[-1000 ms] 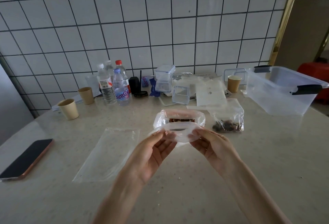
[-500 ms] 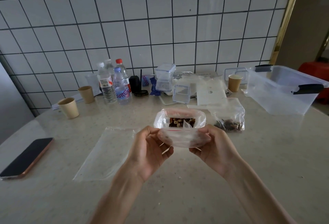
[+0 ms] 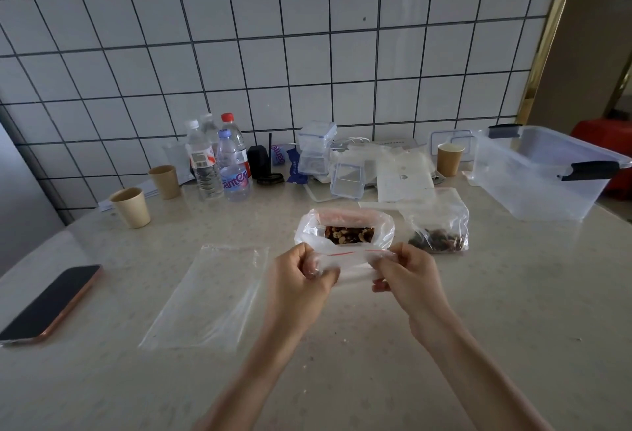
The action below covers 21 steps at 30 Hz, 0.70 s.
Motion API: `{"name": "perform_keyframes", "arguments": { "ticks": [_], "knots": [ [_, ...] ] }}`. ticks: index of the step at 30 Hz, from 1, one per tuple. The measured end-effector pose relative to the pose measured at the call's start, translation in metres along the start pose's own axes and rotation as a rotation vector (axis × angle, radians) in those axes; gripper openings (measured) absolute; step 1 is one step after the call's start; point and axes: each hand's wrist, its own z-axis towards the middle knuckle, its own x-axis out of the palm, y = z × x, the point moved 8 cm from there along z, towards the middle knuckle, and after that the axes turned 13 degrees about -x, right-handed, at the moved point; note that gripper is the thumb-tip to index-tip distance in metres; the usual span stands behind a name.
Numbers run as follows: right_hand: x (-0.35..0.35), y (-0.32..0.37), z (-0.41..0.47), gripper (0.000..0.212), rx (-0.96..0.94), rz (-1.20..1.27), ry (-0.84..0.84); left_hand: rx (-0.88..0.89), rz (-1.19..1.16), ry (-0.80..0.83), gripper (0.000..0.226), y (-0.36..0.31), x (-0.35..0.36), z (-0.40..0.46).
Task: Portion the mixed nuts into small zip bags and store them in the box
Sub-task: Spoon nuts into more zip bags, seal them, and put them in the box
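Your left hand (image 3: 301, 271) and right hand (image 3: 405, 271) now pinch the bag (image 3: 345, 259) mouth flat, previously open; sealing underway.

The open bag of nuts (image 3: 345, 230) sits mid-table. The flat bag (image 3: 208, 297) lies at eight o'clock — the phone (image 3: 51, 304) farther. The box (image 3: 543, 170) sits at two o'clock.

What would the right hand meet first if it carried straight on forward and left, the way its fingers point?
The right hand already pinches the small clear zip bag with a red strip. Going on, it would likely meet the left hand, gripping the bag's other end; depth is uncertain.
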Motion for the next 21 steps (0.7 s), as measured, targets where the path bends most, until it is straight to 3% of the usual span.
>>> {"name": "perform_keyframes", "arguments": {
  "ticks": [3, 8, 13, 17, 21],
  "knots": [
    [-0.003, 0.002, 0.001, 0.016, -0.042, 0.0, -0.013, 0.07, 0.045, -0.109, 0.034, 0.0, -0.011, 0.004],
    [-0.005, 0.008, 0.001, 0.014, -0.11, -0.054, -0.002, 0.159, 0.01, -0.128, 0.021, -0.003, -0.016, -0.003],
    [-0.012, 0.002, 0.001, 0.025, 0.031, 0.154, -0.021, 0.292, 0.136, -0.232, 0.028, -0.007, -0.031, -0.002],
    [-0.006, -0.004, -0.002, 0.014, 0.157, 0.349, 0.059, 0.212, 0.076, -0.121, 0.031, 0.0, -0.028, 0.002],
    [-0.007, -0.008, -0.004, 0.013, 0.215, 0.362, 0.088, 0.018, -0.023, 0.004, 0.036, 0.013, -0.026, 0.007]
  ]
}}
